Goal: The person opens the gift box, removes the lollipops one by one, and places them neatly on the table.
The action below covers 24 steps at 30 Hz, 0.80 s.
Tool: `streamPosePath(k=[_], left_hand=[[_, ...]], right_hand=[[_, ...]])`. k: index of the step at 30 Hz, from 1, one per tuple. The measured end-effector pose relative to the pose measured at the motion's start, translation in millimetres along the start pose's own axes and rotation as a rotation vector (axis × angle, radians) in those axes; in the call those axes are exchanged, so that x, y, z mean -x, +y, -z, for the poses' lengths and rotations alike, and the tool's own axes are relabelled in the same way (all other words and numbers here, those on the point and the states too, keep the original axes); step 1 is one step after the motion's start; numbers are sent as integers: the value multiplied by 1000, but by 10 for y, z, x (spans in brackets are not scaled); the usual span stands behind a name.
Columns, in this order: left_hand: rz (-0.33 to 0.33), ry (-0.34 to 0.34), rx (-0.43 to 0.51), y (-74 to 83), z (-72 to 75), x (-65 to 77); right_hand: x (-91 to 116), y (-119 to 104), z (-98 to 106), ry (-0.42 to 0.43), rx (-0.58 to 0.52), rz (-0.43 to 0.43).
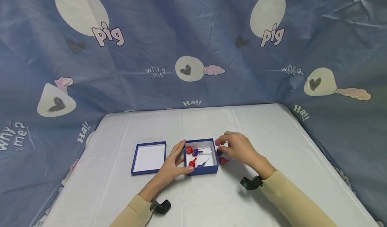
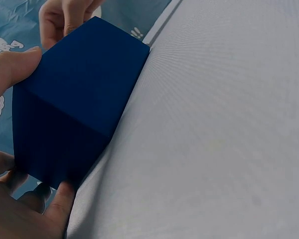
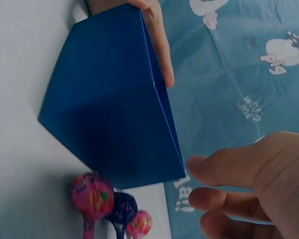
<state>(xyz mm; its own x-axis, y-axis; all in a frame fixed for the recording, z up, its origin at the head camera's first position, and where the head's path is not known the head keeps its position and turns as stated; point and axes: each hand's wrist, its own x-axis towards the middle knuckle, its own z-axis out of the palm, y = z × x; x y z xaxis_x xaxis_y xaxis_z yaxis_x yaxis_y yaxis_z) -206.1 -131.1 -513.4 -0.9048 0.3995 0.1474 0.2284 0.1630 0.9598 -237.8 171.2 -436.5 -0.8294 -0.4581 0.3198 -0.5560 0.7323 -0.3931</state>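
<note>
An open blue box [image 1: 203, 171] with a white inside stands on the table. Several lollipops lie in it, among them a red one [image 1: 189, 150] and a purple one [image 1: 196, 152]. My left hand [image 1: 170, 166] holds the box at its near left corner, thumb at the front wall and fingers along the left side. Over the box's right edge hovers my right hand [image 1: 240, 148], thumb and fingers apart with nothing between them. Below it, beside the right wall, lie a pink-red lollipop [image 3: 92, 195], a dark blue one [image 3: 123, 208] and a smaller pink one [image 3: 140, 224].
Left of the box lies a blue-rimmed lid [image 1: 149, 157], white inside facing up. A white cloth covers the table [image 1: 208, 200]. Behind it hangs a blue printed curtain [image 1: 136, 52]. Each wrist wears a black band, the right one [image 1: 252, 182] close over the cloth.
</note>
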Motion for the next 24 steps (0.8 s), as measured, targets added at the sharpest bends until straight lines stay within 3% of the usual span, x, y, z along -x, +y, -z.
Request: streamPosePath(k=[14,24], left_hand=[[5,4,-8,10,-8,-3],[28,4,-20,0,-7,-2]], right_hand=[[-143,-140,-126,-15,-9,42],[-217,-157,-258,-92,-49,13]])
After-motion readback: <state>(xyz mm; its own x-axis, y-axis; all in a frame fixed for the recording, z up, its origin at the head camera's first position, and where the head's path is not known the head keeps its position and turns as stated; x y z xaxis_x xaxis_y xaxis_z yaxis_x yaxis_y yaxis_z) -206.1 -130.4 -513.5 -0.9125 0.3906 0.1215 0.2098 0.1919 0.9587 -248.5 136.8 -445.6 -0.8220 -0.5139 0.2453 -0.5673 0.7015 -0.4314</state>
